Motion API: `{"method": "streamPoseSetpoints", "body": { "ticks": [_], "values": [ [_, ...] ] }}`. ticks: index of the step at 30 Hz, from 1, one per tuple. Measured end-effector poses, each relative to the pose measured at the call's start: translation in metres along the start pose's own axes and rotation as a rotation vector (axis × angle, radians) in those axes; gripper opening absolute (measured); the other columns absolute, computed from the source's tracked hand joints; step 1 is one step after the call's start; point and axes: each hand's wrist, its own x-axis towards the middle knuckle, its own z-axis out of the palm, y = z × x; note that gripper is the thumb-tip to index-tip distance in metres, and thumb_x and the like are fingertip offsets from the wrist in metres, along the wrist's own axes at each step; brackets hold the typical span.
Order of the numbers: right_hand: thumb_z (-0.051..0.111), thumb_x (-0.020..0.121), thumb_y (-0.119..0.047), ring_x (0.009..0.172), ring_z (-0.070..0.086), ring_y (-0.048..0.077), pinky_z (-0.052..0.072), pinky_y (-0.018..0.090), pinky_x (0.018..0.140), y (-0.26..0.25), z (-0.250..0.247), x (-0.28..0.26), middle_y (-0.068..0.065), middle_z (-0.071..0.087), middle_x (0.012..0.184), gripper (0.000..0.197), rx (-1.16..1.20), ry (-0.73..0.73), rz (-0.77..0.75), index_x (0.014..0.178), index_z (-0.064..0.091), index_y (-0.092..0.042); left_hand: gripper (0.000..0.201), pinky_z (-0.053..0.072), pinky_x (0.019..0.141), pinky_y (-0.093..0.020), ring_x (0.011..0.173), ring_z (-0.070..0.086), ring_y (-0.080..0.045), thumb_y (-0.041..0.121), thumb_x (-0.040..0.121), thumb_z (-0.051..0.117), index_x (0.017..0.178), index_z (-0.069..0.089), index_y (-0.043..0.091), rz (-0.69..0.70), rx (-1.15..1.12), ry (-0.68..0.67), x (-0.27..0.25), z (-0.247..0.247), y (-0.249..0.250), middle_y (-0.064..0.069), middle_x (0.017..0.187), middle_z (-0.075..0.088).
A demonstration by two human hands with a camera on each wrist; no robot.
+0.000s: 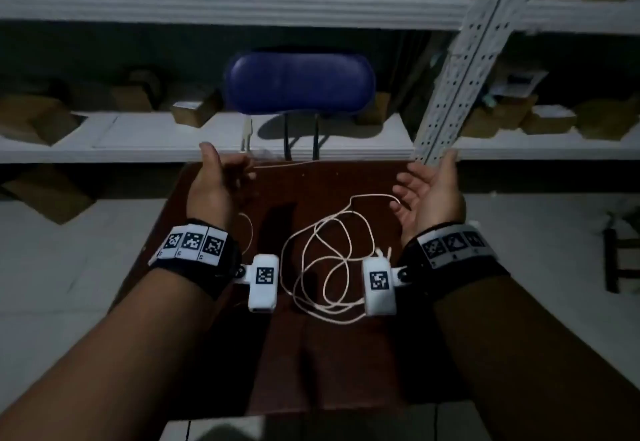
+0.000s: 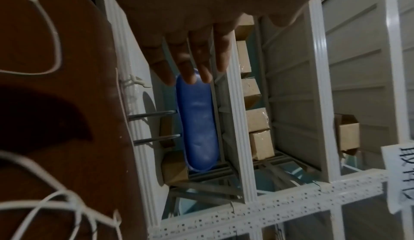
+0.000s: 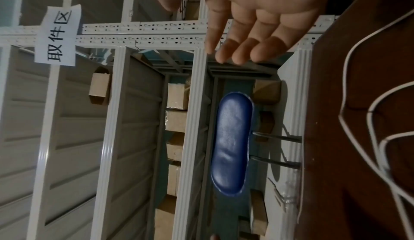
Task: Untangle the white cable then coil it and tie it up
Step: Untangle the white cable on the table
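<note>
Your fingers hang loose on both hands, gripping nothing.
Your left hand and right hand hover palms inward above the brown table; the white cable lies tangled in loops on it between your wrists, one strand running toward the blue chair.

A white paper sign was stuck on the metal shelf frame, with three handwritten black characters, 取件区. In the left wrist view the same sign showed only partly at the edge and I could not read it. The wrist bands carried black-and-white square code markers, without readable words.
</note>
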Motion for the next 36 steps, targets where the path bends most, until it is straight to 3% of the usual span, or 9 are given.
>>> {"method": "streamPoseSetpoints", "body": {
  "ticks": [2,7,14,19,24,28,32,36],
  "values": [
    [0.040,0.091,-0.073,0.067,0.061,0.016,0.045,0.027,0.059,0.001,-0.016,-0.016,0.000,0.068,0.079,0.064,0.062,-0.001,-0.008,0.097,0.070,-0.016,0.065,0.052,0.089,-0.049,0.094,0.066,-0.026,0.073,0.087,0.035,0.094,0.074,0.021,0.036,-0.040,-0.027,-0.020,-0.011,-0.005,-0.005,0.102,0.075],
    [0.041,0.092,-0.071,0.062,0.060,0.014,0.045,0.027,0.057,-0.007,-0.062,-0.088,0.000,0.068,0.078,0.063,0.124,-0.018,-0.056,0.099,0.070,-0.015,0.064,0.053,0.069,-0.037,0.090,0.069,-0.021,0.071,0.089,0.036,0.097,0.070,0.017,0.138,-0.079,-0.034,-0.093,-0.042,0.008,-0.005,0.099,0.075],
    [0.042,0.091,-0.072,0.059,0.060,0.014,0.046,0.027,0.052,-0.022,-0.099,-0.188,-0.001,0.066,0.072,0.063,0.174,-0.043,-0.099,0.094,0.069,-0.014,0.066,0.054,0.071,-0.037,0.085,0.071,-0.019,0.073,0.088,0.040,0.097,0.071,0.016,0.178,-0.105,-0.039,-0.196,-0.078,0.043,-0.006,0.093,0.077],
    [0.043,0.091,-0.071,0.059,0.060,0.014,0.047,0.027,0.052,-0.022,-0.116,-0.221,-0.001,0.066,0.072,0.064,0.191,-0.063,-0.128,0.096,0.069,-0.014,0.064,0.054,0.074,-0.038,0.088,0.070,-0.021,0.072,0.089,0.039,0.094,0.070,0.016,0.214,-0.110,-0.044,-0.236,-0.093,0.050,-0.005,0.094,0.077],
    [0.043,0.094,-0.067,0.059,0.058,0.014,0.045,0.028,0.056,0.000,-0.130,-0.224,0.000,0.065,0.071,0.060,0.192,-0.038,-0.107,0.093,0.068,-0.013,0.060,0.055,0.078,-0.040,0.092,0.068,-0.023,0.061,0.098,0.033,0.104,0.066,0.012,0.230,-0.062,-0.024,-0.245,-0.105,0.020,-0.011,0.105,0.073],
    [0.042,0.095,-0.067,0.061,0.057,0.014,0.043,0.029,0.058,0.031,-0.131,-0.207,0.001,0.064,0.074,0.058,0.131,-0.044,-0.028,0.094,0.067,-0.015,0.059,0.054,0.083,-0.044,0.095,0.066,-0.024,0.061,0.099,0.032,0.103,0.066,0.013,0.125,-0.008,-0.029,-0.225,-0.113,-0.015,-0.013,0.111,0.071],
    [0.039,0.096,-0.066,0.063,0.058,0.015,0.042,0.030,0.058,0.066,-0.133,-0.178,0.003,0.064,0.077,0.059,0.084,-0.039,-0.007,0.093,0.067,-0.014,0.060,0.052,0.082,-0.045,0.088,0.066,-0.023,0.061,0.098,0.032,0.101,0.066,0.012,0.044,-0.074,-0.003,-0.192,-0.119,-0.056,-0.015,0.112,0.070],
    [0.038,0.095,-0.068,0.065,0.055,0.017,0.040,0.029,0.061,0.071,-0.112,-0.144,0.002,0.063,0.075,0.060,0.186,-0.115,0.168,0.097,0.065,-0.015,0.064,0.051,0.084,-0.042,0.095,0.069,-0.023,0.067,0.095,0.036,0.103,0.068,0.012,-0.058,-0.120,-0.023,-0.164,-0.106,-0.075,-0.010,0.108,0.073]
  ]
}}
